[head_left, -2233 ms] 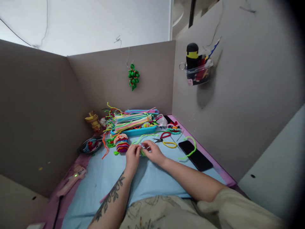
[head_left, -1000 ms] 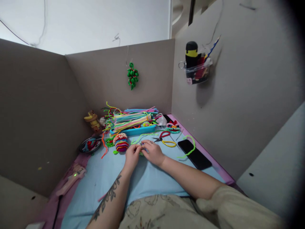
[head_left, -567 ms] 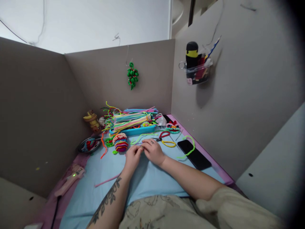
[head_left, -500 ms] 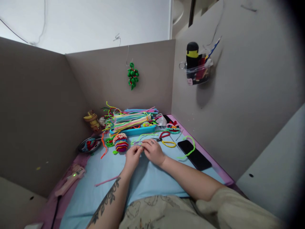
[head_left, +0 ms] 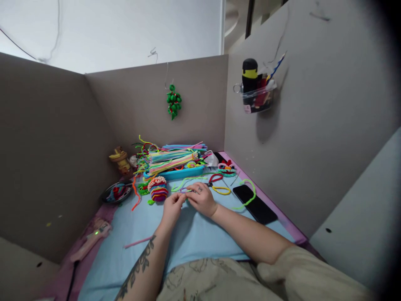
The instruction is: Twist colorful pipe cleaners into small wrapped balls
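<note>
I sit inside a grey booth: three grey partition walls (head_left: 56, 138) close in the table (head_left: 200, 238), which is spread with a pale blue cover edged in pink. My left hand (head_left: 172, 207) and my right hand (head_left: 202, 198) meet over the middle of that cover, fingertips pinched together on a thin pipe cleaner (head_left: 184, 190), purple where I grip it. It is too small to say how it is bent; a light green strand (head_left: 188, 180) curls off just behind my fingers.

Just left of my left hand stands a striped, many-coloured pipe-cleaner figure (head_left: 158, 190). Behind it a blue tray (head_left: 184, 172) holds a thick bundle of pipe cleaners (head_left: 171, 158) in many colours, pushed near the back wall. Red-handled scissors (head_left: 214, 178) and a yellow loop (head_left: 222, 190) lie just right of my right hand. Further right a black phone (head_left: 254, 204) rests flat near the right wall, a green strand draped across it.

On the left side are a small dark dish (head_left: 116, 192) of scraps, a yellow figurine (head_left: 118, 158) in the corner, and a pink glue gun (head_left: 89, 240) lying on the pink edge. A loose pink pipe cleaner (head_left: 138, 242) lies on the cover beside my left forearm.

A green beaded ornament (head_left: 173, 101) hangs on the back wall, and a clear holder (head_left: 258, 96) with a black-and-yellow bottle is fixed to the right wall.
</note>
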### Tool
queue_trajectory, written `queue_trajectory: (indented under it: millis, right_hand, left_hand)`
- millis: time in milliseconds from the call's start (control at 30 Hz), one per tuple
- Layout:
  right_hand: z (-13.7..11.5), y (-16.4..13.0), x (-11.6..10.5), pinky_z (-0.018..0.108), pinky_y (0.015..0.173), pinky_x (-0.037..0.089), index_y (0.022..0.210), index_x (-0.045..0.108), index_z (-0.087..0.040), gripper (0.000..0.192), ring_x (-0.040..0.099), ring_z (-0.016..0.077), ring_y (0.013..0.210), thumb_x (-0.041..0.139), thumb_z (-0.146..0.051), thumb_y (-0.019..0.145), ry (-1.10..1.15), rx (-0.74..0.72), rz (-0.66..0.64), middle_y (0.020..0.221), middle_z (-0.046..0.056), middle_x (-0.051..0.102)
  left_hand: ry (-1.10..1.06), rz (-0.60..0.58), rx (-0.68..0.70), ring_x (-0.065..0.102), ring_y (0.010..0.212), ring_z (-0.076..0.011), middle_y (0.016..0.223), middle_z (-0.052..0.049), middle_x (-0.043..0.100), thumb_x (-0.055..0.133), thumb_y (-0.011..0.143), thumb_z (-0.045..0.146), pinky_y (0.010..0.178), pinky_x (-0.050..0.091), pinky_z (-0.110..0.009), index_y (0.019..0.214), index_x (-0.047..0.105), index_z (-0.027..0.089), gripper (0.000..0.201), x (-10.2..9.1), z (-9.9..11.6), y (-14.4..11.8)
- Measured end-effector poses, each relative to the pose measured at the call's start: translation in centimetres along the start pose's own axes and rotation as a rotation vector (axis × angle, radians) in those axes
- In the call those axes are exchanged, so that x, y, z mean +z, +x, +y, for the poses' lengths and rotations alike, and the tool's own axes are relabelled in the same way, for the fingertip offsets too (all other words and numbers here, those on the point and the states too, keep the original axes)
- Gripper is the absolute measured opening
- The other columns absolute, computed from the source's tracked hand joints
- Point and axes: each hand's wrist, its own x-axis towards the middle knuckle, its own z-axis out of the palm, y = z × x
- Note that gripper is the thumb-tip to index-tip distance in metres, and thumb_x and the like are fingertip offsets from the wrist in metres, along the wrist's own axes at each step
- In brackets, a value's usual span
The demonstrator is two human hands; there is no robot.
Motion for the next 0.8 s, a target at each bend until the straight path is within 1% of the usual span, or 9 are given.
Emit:
queue_trajectory:
  millis: [67, 233, 367, 500, 667, 800]
  right_hand:
    - [0.02, 0.04, -0.06, 0.036, 0.081, 0.04, 0.085, 0.068, -0.024, 0.013, 0.048, 0.0201, 0.094, 0.056, -0.021, 0.081, -0.005, -0.011, -0.026, 0.099, 0.003, 0.064]
    - [-0.01, 0.17, -0.1, 0.037, 0.083, 0.04, 0.081, 0.066, -0.023, 0.013, 0.047, 0.0204, 0.098, 0.053, -0.02, 0.082, 0.041, -0.024, -0.14, 0.104, 0.003, 0.063]
    - [-0.1, 0.23, 0.08, 0.037, 0.082, 0.041, 0.079, 0.065, -0.022, 0.013, 0.046, 0.0205, 0.099, 0.053, -0.018, 0.081, 0.089, -0.022, -0.183, 0.103, 0.004, 0.063]
    - [-0.18, 0.24, 0.08, 0.036, 0.081, 0.042, 0.08, 0.064, -0.021, 0.013, 0.047, 0.0203, 0.097, 0.052, -0.017, 0.081, 0.117, 0.0, -0.175, 0.101, 0.005, 0.063]
    - [0.0, 0.38, -0.34, 0.035, 0.081, 0.042, 0.084, 0.062, -0.019, 0.012, 0.048, 0.0197, 0.096, 0.051, -0.019, 0.084, 0.09, 0.033, -0.157, 0.1, 0.006, 0.062]
    - [0.14, 0.52, -0.41, 0.034, 0.08, 0.042, 0.084, 0.062, -0.018, 0.012, 0.048, 0.0201, 0.095, 0.051, -0.019, 0.085, 0.054, 0.031, -0.179, 0.097, 0.007, 0.06]
  left_hand:
    - [0.08, 0.018, 0.051, 0.039, 0.051, -0.0108, 0.05, 0.004, 0.044, 0.052, 0.075, 0.038, 0.05, 0.03, -0.023, 0.062, 0.054, 0.016, 0.026, -0.05, 0.1, 0.01]
    - [0.338, 0.06, 0.276, 0.046, 0.063, -0.0138, 0.063, 0.0, 0.05, 0.048, 0.079, 0.029, 0.059, 0.035, -0.025, 0.063, 0.05, 0.017, 0.02, -0.06, -0.21, 0.04]
    - [0.452, 0.061, 0.355, 0.048, 0.065, -0.0147, 0.067, -0.001, 0.05, 0.044, 0.08, 0.022, 0.061, 0.036, -0.025, 0.066, 0.049, 0.018, 0.015, -0.03, -0.47, -0.1]
    - [0.456, 0.062, 0.381, 0.048, 0.065, -0.0147, 0.068, -0.001, 0.051, 0.044, 0.081, 0.021, 0.062, 0.037, -0.025, 0.067, 0.049, 0.019, 0.015, -0.09, -0.36, -0.18]
    - [0.362, 0.043, 0.307, 0.049, 0.064, -0.014, 0.067, -0.001, 0.054, 0.045, 0.083, 0.031, 0.06, 0.037, -0.024, 0.067, 0.051, 0.018, 0.022, -0.23, -0.44, 0.12]
    - [0.379, 0.025, 0.287, 0.05, 0.065, -0.0141, 0.066, -0.001, 0.055, 0.044, 0.084, 0.031, 0.061, 0.038, -0.025, 0.068, 0.053, 0.017, 0.023, -0.28, -0.58, 0.33]
